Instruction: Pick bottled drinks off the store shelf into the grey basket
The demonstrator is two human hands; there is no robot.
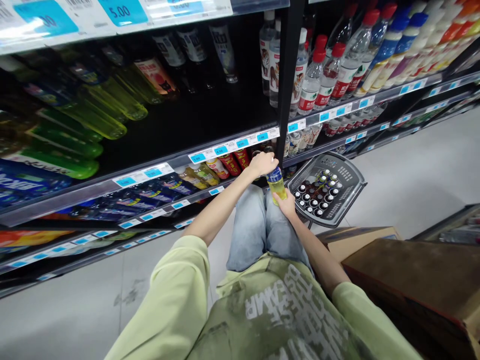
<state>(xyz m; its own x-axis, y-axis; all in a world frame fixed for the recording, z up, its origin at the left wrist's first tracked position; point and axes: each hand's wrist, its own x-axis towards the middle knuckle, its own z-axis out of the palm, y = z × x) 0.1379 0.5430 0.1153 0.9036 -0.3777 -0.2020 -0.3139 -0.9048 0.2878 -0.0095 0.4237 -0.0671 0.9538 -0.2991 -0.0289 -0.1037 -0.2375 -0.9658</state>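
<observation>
A small bottle [276, 183] of yellow-green drink with a blue label stands above my knees in front of the shelving. My left hand [262, 163] is closed over its top. My right hand [287, 204] grips its bottom from below. Just right of it sits a grey shopping basket [352, 185] on the floor, packed with several small capped bottles [317, 192]. My knees in light jeans are under the bottle.
Black store shelves [232, 148] with blue price tags hold rows of drinks: green bottles at left, red-capped water bottles [330, 70] at upper right. Brown cardboard boxes [416, 280] lie at lower right. Grey floor stretches right and lower left.
</observation>
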